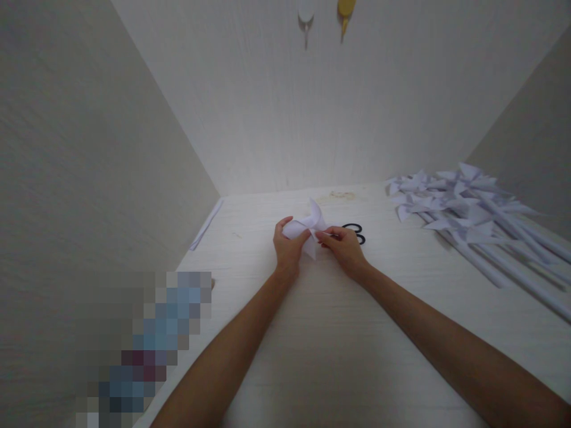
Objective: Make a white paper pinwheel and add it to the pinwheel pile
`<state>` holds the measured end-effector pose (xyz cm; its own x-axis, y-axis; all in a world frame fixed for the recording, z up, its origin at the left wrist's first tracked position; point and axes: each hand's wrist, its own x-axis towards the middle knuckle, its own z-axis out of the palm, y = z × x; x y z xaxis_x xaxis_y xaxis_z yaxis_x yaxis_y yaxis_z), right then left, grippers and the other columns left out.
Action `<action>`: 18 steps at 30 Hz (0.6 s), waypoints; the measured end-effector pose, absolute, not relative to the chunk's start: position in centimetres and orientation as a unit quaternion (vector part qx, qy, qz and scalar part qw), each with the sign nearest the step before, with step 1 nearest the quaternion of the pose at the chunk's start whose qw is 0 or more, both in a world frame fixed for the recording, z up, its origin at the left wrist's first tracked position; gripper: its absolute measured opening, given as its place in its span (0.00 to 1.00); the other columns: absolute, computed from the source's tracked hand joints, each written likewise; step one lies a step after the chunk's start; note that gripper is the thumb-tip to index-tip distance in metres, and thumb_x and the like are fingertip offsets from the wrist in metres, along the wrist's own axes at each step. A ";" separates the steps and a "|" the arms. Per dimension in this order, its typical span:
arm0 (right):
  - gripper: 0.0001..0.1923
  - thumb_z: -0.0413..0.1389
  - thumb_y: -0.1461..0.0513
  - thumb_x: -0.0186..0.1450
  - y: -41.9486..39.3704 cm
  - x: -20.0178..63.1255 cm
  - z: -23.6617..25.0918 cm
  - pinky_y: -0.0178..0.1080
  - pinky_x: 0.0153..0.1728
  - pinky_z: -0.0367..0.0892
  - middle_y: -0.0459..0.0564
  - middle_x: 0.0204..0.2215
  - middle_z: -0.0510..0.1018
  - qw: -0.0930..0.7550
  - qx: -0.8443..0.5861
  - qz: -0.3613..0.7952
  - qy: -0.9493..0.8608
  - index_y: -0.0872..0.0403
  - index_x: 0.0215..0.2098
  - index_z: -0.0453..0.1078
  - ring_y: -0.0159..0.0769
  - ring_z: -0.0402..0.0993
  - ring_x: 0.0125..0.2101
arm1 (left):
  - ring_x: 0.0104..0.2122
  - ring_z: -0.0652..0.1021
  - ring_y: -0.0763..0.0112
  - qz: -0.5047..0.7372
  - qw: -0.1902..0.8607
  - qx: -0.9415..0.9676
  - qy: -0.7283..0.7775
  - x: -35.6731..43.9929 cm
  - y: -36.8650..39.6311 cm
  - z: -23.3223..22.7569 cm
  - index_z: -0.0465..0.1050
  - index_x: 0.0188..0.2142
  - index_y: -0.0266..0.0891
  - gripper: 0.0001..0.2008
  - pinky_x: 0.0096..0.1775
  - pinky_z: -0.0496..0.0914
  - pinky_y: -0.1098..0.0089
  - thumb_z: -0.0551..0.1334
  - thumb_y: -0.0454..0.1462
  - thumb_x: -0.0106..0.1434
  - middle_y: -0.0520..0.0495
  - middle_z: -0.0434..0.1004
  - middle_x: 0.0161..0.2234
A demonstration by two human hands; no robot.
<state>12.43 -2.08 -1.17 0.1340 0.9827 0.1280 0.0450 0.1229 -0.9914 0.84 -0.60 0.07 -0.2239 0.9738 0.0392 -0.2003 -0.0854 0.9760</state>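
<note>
Paper pinwheel (312,225) is gripped over the table (321,339) by left hand (288,246) and right hand (345,246), near black-handled scissors (353,224). Blades (317,213) could be creased by excess thumb pressure; finger contact at centre cannot be clearly made out.

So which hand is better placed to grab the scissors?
The right hand, I think. The black handles of the scissors lie just beyond it, while the left hand is farther away, across the paper pinwheel. Both hands are on the pinwheel, so the right would probably let go first.
</note>
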 end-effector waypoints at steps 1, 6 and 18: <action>0.14 0.59 0.54 0.48 -2.1 12.4 -1.1 0.31 0.21 0.57 0.44 0.15 0.69 0.553 -0.518 0.415 -0.505 0.57 0.19 0.69 0.26 0.62 0.18 | 0.22 0.68 0.79 0.616 0.476 0.404 0.480 0.9 -0.7 0.1 0.62 0.42 0.36 0.28 0.26 0.65 0.75 0.65 0.33 0.38 0.51 0.68 0.28; 0.13 0.59 0.55 0.47 -2.4 12.3 -0.7 0.31 0.19 0.53 0.44 0.17 0.69 0.567 -0.522 0.397 -0.499 0.57 0.18 0.69 0.26 0.60 0.18 | 0.22 0.68 0.79 0.615 0.475 0.406 0.481 1.1 -0.8 0.2 0.63 0.41 0.36 0.27 0.26 0.65 0.75 0.65 0.32 0.38 0.52 0.68 0.27; 0.12 0.59 0.55 0.47 -2.0 12.1 -1.4 0.32 0.19 0.54 0.42 0.14 0.66 0.593 -0.536 0.396 -0.451 0.56 0.18 0.67 0.27 0.59 0.16 | 0.24 0.69 0.77 0.615 0.474 0.401 0.486 1.3 -0.9 0.0 0.64 0.40 0.37 0.28 0.27 0.66 0.73 0.66 0.34 0.37 0.52 0.68 0.27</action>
